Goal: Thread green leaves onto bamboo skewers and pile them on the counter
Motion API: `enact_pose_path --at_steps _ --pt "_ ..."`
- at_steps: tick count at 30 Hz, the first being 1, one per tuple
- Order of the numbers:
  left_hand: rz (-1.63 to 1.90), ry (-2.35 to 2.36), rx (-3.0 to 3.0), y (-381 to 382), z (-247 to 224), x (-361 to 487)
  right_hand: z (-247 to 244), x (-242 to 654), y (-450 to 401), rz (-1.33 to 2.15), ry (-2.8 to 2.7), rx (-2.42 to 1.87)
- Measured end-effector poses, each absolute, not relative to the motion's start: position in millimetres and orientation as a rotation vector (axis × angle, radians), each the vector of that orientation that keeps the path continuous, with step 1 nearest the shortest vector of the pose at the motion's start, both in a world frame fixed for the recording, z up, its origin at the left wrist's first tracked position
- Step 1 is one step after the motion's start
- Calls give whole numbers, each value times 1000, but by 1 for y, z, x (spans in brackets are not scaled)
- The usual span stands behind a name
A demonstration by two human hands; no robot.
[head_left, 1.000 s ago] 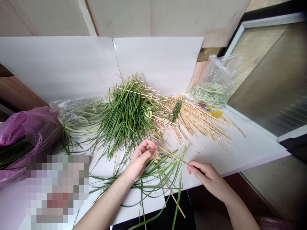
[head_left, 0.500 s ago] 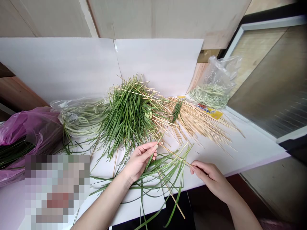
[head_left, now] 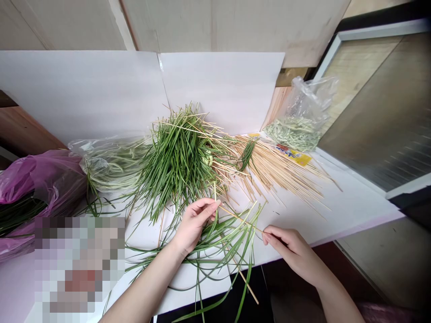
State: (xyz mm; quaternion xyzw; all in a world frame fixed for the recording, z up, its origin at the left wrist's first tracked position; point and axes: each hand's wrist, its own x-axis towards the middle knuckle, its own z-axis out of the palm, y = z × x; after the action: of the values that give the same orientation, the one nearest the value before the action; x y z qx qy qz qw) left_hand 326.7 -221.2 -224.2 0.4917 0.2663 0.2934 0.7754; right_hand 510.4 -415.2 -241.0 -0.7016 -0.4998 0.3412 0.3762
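My left hand (head_left: 195,226) curls around the base of a long green leaf blade (head_left: 215,220), close to the tip of a thin wooden skewer (head_left: 240,220). My right hand (head_left: 289,253) pinches the far end of that skewer between thumb and fingers. Loose green leaves (head_left: 229,244) spread under and between my hands. Behind them lies a large heap of green leaves (head_left: 178,166) with skewers poking through it. A spread of bare wooden skewers (head_left: 279,175) fans out to its right.
Clear plastic bags of pale greens lie at the back left (head_left: 111,163) and back right (head_left: 296,132). A yellow packet (head_left: 289,155) lies beside the skewers. A purple plastic bag (head_left: 40,179) sits at the left. White board (head_left: 218,89) stands behind, and a pixelated patch (head_left: 79,269) hides the lower left.
My left fingers have curled in and shifted slightly, and the green blade has moved with them. My right hand has stayed on the skewer end, and the heap is unchanged.
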Motion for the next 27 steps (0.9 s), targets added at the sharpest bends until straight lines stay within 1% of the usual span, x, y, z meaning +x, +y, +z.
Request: enact_pose_path --at_steps 4,19,27 --pt "672 591 1144 -221 -223 326 -239 511 -416 861 -1279 -1813" --pt "598 607 1181 -220 -225 326 -236 509 -418 861 -1289 -1832" --pt "680 608 1191 -217 -229 326 -236 509 -419 838 -1294 -1833"
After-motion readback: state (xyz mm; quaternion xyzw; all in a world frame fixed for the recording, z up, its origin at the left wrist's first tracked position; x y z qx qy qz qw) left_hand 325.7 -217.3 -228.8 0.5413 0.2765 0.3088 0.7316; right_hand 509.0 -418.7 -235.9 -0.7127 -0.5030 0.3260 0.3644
